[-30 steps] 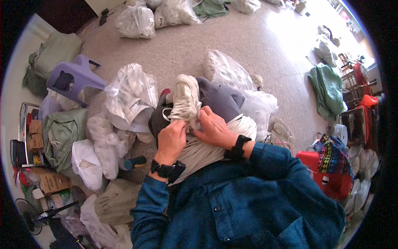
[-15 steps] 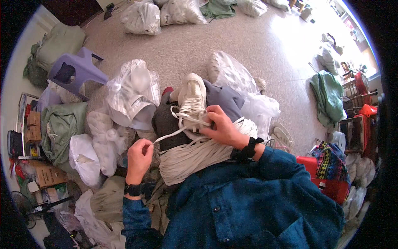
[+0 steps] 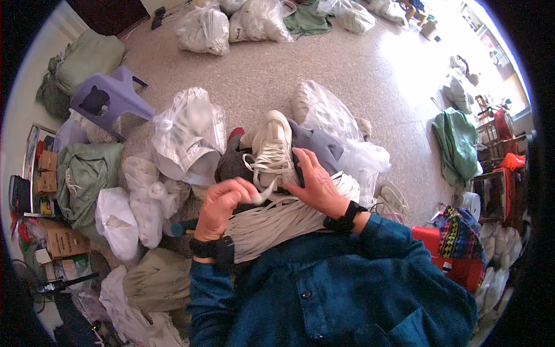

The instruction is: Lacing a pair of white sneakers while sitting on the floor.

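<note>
Lengthwise, the shoe (image 3: 274, 144) is pointed away, ahead of and between the hands; its near right side is met by the loosely spread right hand (image 3: 317, 182), while a blurred lace (image 3: 266, 194) is pinched by the left hand (image 3: 222, 207).

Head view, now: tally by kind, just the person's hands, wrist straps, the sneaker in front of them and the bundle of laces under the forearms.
Hands: 2 (left hand, right hand)
Black wrist straps: 2, one per arm
Laced sneaker: 1
Pale lace bundle: 1
Total: 6
</note>
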